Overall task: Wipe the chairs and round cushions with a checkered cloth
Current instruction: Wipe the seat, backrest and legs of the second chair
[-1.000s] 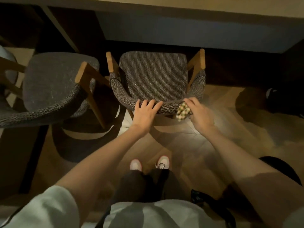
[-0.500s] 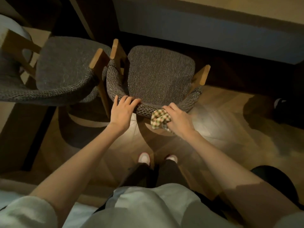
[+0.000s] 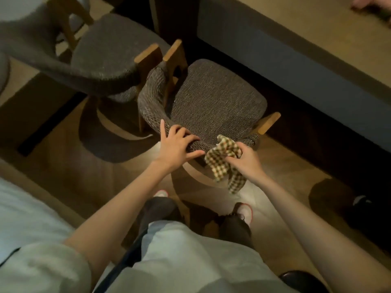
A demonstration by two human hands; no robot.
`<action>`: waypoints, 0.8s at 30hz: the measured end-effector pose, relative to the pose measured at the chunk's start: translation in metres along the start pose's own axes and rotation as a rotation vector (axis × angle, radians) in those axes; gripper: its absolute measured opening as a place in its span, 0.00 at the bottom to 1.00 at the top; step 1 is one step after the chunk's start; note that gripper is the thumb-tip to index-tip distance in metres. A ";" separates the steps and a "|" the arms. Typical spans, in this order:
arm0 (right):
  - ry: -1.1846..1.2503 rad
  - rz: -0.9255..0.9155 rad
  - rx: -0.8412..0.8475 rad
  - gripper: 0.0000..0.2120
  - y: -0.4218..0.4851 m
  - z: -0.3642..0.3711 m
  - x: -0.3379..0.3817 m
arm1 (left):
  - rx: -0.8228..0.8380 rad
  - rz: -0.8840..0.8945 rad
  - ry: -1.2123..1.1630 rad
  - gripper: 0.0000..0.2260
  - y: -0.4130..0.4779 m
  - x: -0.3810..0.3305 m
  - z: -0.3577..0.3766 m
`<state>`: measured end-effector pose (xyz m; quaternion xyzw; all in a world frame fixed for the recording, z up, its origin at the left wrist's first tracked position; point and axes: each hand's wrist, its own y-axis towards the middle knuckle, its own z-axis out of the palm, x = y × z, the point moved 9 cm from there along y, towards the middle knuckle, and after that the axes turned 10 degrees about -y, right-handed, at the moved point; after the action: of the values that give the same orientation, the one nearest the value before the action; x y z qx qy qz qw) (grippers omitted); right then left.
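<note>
Tan table point(image 3: 317, 28) beyond woven chair point(image 3: 215, 102)

The brown wooden floor point(image 3: 285, 166) carries a grey woven armchair with pale wooden arm posts point(image 3: 215, 102), which stands upright at the middle of the view. Just beside that armchair's left side stands a second grey upholstered chair of the same build point(image 3: 105, 56), their wooden posts nearly touching, and both throw dark curved shadows on the boards. On the near side of the armchair, close behind its curved back, a pair of white shoes with red trim point(image 3: 245, 210) stands on the floor.
</note>
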<state>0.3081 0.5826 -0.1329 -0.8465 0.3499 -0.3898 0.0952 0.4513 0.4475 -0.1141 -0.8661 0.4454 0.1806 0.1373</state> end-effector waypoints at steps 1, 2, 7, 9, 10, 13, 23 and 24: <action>-0.001 -0.016 0.004 0.09 0.003 -0.005 -0.005 | -0.039 -0.029 -0.009 0.24 0.000 -0.002 0.002; -0.006 -0.035 0.003 0.09 0.006 -0.010 -0.008 | -0.090 -0.062 -0.029 0.21 -0.001 -0.004 0.004; -0.058 -0.167 0.228 0.16 0.010 -0.016 -0.026 | -0.358 -0.243 -0.360 0.14 -0.050 -0.065 0.023; -0.076 -0.224 0.363 0.18 0.001 -0.005 -0.031 | -0.420 -0.294 -0.475 0.16 -0.078 -0.091 0.035; -0.085 -0.249 0.421 0.18 -0.004 -0.001 -0.033 | -0.400 -0.350 -0.529 0.17 -0.088 -0.098 0.047; -0.098 -0.292 0.592 0.15 -0.020 0.013 -0.043 | -0.281 -0.597 -0.977 0.23 -0.108 -0.102 0.102; -0.155 -0.609 0.533 0.17 -0.022 0.033 -0.058 | -0.447 -0.592 -1.207 0.05 -0.115 -0.076 0.145; -0.154 -0.665 0.455 0.17 -0.015 0.032 -0.057 | -0.443 -0.585 -1.232 0.04 -0.114 -0.069 0.157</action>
<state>0.3134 0.6287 -0.1820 -0.8974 -0.0461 -0.4024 0.1749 0.4774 0.6245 -0.2160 -0.6981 -0.0108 0.6787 0.2277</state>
